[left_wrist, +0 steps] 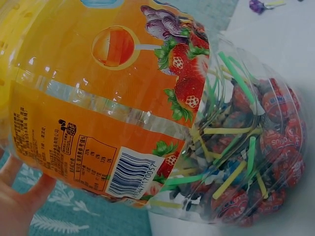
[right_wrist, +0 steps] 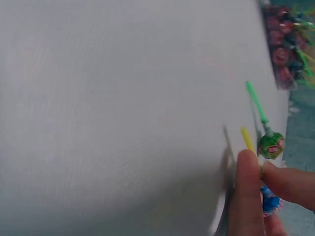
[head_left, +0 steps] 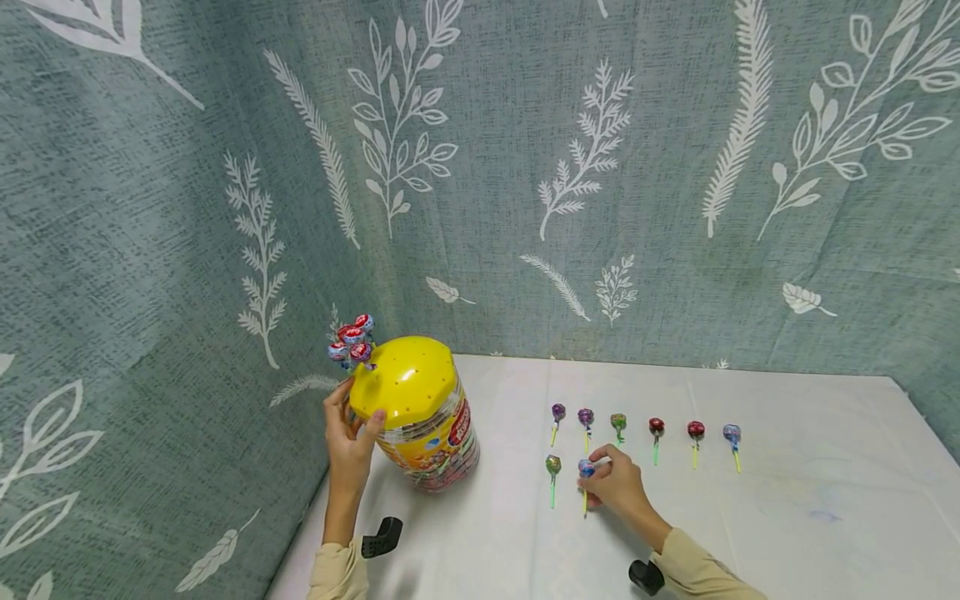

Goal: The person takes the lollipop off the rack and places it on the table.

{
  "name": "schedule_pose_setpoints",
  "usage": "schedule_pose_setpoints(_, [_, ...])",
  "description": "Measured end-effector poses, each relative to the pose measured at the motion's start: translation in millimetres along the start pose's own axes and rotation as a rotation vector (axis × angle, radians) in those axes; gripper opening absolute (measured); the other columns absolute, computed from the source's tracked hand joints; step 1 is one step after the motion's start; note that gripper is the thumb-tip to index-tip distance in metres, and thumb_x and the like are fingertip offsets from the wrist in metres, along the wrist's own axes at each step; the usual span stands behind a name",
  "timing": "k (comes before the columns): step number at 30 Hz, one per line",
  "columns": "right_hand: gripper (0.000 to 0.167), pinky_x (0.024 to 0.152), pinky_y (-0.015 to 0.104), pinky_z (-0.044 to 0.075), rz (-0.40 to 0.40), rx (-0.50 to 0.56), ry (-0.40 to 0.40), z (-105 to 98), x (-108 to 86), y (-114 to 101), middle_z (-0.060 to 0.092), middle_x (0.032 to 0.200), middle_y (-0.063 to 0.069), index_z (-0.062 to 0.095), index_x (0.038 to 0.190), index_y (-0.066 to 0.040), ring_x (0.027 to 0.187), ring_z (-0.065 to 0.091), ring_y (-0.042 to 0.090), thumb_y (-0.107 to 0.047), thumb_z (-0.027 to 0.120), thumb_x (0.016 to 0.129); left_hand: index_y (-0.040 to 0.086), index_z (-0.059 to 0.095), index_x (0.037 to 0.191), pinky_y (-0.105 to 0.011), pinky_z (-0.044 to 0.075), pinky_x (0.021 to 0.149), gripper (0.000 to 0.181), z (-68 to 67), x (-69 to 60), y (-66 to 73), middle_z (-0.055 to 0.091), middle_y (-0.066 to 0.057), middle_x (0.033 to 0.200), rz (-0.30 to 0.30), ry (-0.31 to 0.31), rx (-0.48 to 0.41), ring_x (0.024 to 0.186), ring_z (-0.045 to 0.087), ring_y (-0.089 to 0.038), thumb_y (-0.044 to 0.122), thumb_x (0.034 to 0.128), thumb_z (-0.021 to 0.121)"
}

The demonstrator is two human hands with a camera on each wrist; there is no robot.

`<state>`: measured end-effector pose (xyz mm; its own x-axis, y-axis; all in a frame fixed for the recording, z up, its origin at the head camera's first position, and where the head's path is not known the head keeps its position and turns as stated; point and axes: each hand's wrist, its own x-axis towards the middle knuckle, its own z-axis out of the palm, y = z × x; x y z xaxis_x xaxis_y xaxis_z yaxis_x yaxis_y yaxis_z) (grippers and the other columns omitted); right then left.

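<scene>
My left hand [head_left: 354, 446] grips the yellow lid [head_left: 408, 379] of a clear jar, which leans a little to the left. Lollipops with green and yellow sticks fill the jar's lower part [left_wrist: 236, 162] in the left wrist view. Between thumb and fingers, my right hand [head_left: 618, 486] pinches a blue lollipop [head_left: 586, 468] with a yellow stick, low at the table. Left of it lies a green lollipop [head_left: 552, 464] with a green stick, also seen in the right wrist view as a green candy [right_wrist: 271, 145].
A row of several lollipops, from a purple one [head_left: 558, 412] to a light blue one [head_left: 732, 433], lies behind my right hand on the white table [head_left: 825, 533]. Several red and blue lollipops [head_left: 351, 335] stand up at the lid's left edge. Patterned cloth [head_left: 495, 167] hangs behind and left.
</scene>
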<state>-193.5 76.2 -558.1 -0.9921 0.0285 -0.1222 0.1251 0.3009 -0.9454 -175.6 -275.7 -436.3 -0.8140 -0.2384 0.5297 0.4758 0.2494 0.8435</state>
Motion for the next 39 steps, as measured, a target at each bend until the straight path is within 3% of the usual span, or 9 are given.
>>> schedule_pose_setpoints(7, [0.031, 0.041, 0.028, 0.046, -0.109, -0.141, -0.016, 4.1, 4.0, 1.5, 0.053, 0.055, 0.004, 0.052, 0.093, 0.002, 0.040, 0.055, 0.019, 0.008, 0.073, 0.071, -0.003, 0.029, 0.142, -0.020, 0.042, 0.092, 0.064, 0.4, 1.2, 1.2, 0.034, -0.013, 0.142, 0.003, -0.005, 0.005, 0.119, 0.045, -0.015, -0.003, 0.0843, 0.057])
schedule_pose_setpoints(23, [0.032, 0.039, 0.027, 0.039, -0.119, -0.305, -0.031, -5.4, 2.9, -18.5, 0.047, 0.058, 0.004, 0.050, 0.100, 0.001, 0.037, 0.051, 0.016, -0.003, 0.072, 0.077, -0.002, 0.030, 0.142, -0.020, 0.041, 0.093, 0.065, -0.5, 2.6, 3.5, 0.034, -0.014, 0.142, -0.009, -0.005, -0.003, 0.121, 0.043, -0.015, -0.002, 0.0835, 0.058])
schedule_pose_setpoints(33, [0.027, 0.045, 0.031, 0.047, -0.187, -0.181, -0.105, -4.9, 6.5, -65.5, 0.052, 0.074, 0.006, 0.057, 0.101, -0.001, 0.051, 0.051, 0.016, -0.002, 0.073, 0.078, -0.003, 0.029, 0.141, -0.022, 0.040, 0.094, 0.065, -1.5, 1.0, 3.3, 0.036, -0.016, 0.141, 0.005, -0.008, 0.005, 0.119, 0.045, -0.012, -0.003, 0.0828, 0.058])
schedule_pose_setpoints(39, [0.024, 0.051, 0.036, 0.052, -0.244, -0.088, -0.176, 1.7, 6.9, -102.5, 0.056, 0.080, 0.006, 0.059, 0.099, -0.007, 0.059, 0.057, 0.023, -0.004, 0.073, 0.080, -0.001, 0.027, 0.143, -0.023, 0.038, 0.096, 0.065, 0.0, -0.6, 6.9, 0.032, -0.012, 0.144, -0.053, -0.021, 0.027, 0.123, 0.040, -0.015, -0.001, 0.0853, 0.058])
